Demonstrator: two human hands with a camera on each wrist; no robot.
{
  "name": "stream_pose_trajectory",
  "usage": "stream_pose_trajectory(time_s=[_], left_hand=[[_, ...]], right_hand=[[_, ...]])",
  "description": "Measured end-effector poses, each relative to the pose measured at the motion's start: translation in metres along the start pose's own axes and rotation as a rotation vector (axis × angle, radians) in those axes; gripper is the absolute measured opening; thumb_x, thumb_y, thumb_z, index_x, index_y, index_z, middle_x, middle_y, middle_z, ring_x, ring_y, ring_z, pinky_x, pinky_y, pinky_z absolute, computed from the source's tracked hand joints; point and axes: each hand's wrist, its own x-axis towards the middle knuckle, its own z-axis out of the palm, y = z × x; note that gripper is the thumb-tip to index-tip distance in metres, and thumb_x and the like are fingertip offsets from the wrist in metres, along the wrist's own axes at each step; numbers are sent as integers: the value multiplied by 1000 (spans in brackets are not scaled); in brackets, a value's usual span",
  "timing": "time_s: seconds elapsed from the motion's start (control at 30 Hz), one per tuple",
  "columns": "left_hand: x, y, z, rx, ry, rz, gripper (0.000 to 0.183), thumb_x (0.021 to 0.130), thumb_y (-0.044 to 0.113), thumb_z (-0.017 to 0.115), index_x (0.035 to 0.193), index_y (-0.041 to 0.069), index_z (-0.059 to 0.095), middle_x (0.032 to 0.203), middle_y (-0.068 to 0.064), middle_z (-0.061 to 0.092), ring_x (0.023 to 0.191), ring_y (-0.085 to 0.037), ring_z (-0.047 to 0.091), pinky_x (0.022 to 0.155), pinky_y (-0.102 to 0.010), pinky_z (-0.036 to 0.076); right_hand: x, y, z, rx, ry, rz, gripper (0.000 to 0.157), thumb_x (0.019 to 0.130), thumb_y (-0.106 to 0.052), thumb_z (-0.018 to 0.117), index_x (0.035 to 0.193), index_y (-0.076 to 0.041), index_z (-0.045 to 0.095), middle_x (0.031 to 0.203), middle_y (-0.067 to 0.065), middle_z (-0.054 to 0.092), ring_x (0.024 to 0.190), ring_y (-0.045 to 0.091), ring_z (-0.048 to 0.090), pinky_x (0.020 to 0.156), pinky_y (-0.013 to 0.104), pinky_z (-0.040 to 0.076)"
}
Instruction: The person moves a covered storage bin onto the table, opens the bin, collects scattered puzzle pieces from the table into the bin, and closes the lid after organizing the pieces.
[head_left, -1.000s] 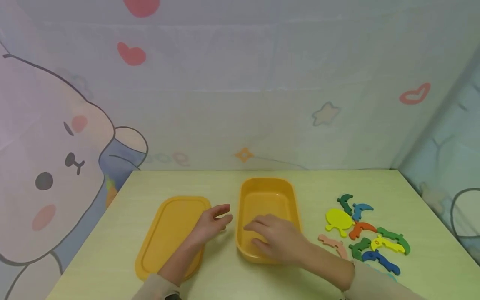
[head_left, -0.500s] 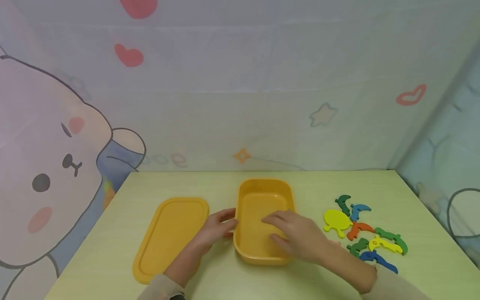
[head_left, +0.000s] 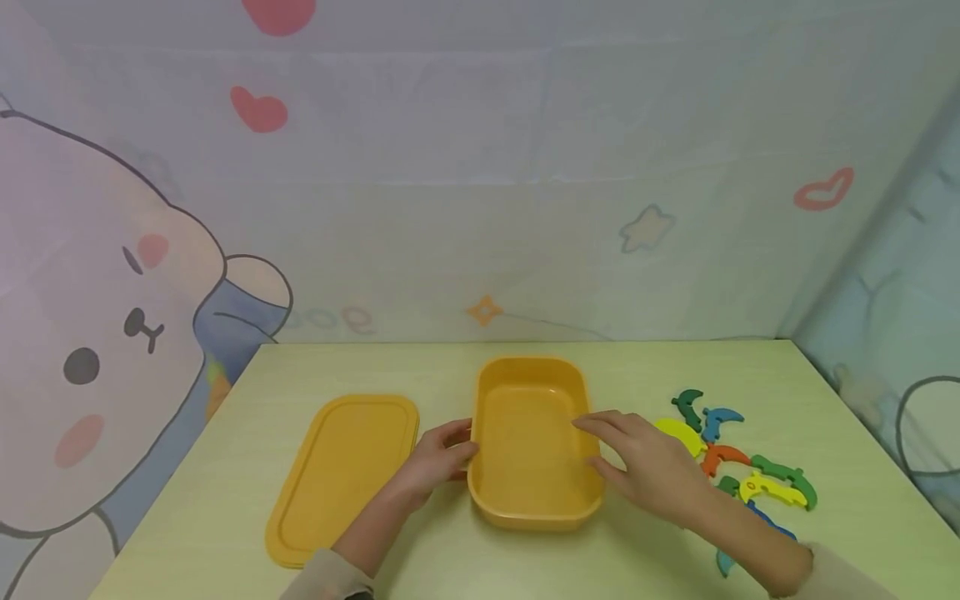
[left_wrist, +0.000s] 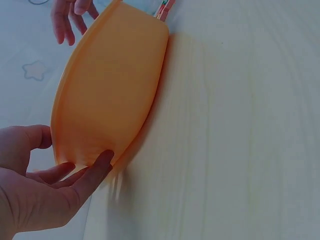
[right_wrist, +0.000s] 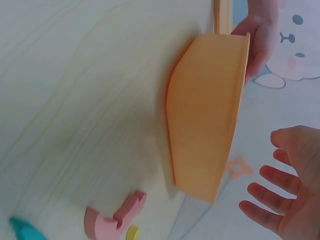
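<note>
A yellow-orange plastic bin [head_left: 528,450] with rounded corners sits in the middle of the table with nothing in it. My left hand [head_left: 433,467] is at its left side. In the left wrist view the fingertips [left_wrist: 102,159] touch the outer wall, with the thumb by the rim. My right hand [head_left: 652,467] hovers at the bin's right rim, fingers spread and slightly bent, holding nothing. The right wrist view shows that hand [right_wrist: 295,185] apart from the bin wall [right_wrist: 207,110].
A matching flat lid [head_left: 341,483] lies left of the bin. Several coloured puzzle-like pieces lie on the right, among them a yellow disc-like one [head_left: 678,433], a red-orange one [head_left: 722,457] and a green one [head_left: 783,477]. A pink piece [right_wrist: 115,220] shows in the right wrist view.
My left hand has moved right to the bin's left side. My right hand has drawn back from over the bin to its right rim. The bin has barely moved.
</note>
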Motion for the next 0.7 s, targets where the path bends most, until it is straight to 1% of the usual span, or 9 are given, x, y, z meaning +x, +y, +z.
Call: stream_pose_trajectory(time_s=[0.07, 0.13, 0.17, 0.2, 0.3, 0.43, 0.53, 0.67, 0.7], left_hand=[[0, -1, 0, 3, 0, -5, 51, 90, 9, 51, 137, -6, 36, 131, -27, 46, 102, -27, 57, 77, -38, 55], [0, -1, 0, 9, 0, -5, 51, 90, 9, 51, 136, -5, 37, 130, -26, 47, 100, -24, 58, 76, -37, 55], [0, -1, -1, 8, 0, -6, 51, 90, 9, 52, 136, -5, 37, 130, -25, 47, 99, -23, 58, 76, -36, 55], [0, -2, -1, 6, -2, -5, 51, 90, 9, 52, 136, -5, 37, 130, -25, 47, 99, -22, 58, 77, -36, 55], [0, -2, 0, 1, -8, -2, 51, 90, 9, 52, 137, -5, 37, 130, -25, 47, 98, -21, 58, 77, -36, 55], [1, -3, 0, -11, -16, -1, 51, 90, 9, 51, 137, -5, 37, 130, -26, 47, 100, -24, 58, 77, -36, 55], [1, -3, 0, -18, -18, 2, 50, 90, 8, 51, 137, -6, 37, 130, -27, 46, 102, -27, 58, 78, -38, 55], [0, -2, 0, -25, -20, 7, 49, 90, 7, 50, 136, -6, 37, 130, -27, 46, 101, -29, 57, 79, -38, 54], [0, -1, 0, -26, -21, 7, 49, 90, 7, 50, 136, -6, 37, 130, -27, 47, 101, -29, 57, 79, -38, 54]], right_hand=[[-3, 6, -2, -5, 3, 10, 45, 79, -29, 71, 122, -22, 58, 119, -3, 59, 100, 18, 60, 63, 26, 54], [-6, 13, -2, -8, 0, 25, 46, 79, -28, 72, 122, -22, 58, 118, -3, 59, 100, 20, 60, 56, 24, 52], [-7, 16, -2, -8, -7, 39, 46, 79, -27, 72, 122, -22, 58, 118, -3, 59, 99, 20, 60, 53, 22, 50], [-8, 18, -3, -10, -19, 52, 46, 79, -27, 72, 122, -22, 58, 118, -3, 59, 99, 21, 60, 53, 23, 50], [-13, 25, -4, 3, -62, 96, 47, 79, -28, 71, 123, -21, 57, 117, -2, 59, 96, 23, 60, 47, 19, 44], [-19, 31, -4, 1, -89, 112, 45, 81, -30, 69, 123, -21, 56, 114, -1, 60, 92, 23, 60, 47, 18, 42], [-23, 34, -3, -12, -106, 118, 45, 81, -30, 69, 122, -20, 57, 111, -1, 60, 88, 21, 60, 49, 19, 43], [-28, 37, 0, 11, -161, 164, 45, 81, -30, 69, 122, -18, 57, 108, 2, 60, 81, 18, 57, 49, 18, 43], [-29, 38, 0, 10, -169, 175, 45, 80, -30, 70, 121, -18, 57, 107, 2, 60, 79, 18, 57, 51, 19, 44]])
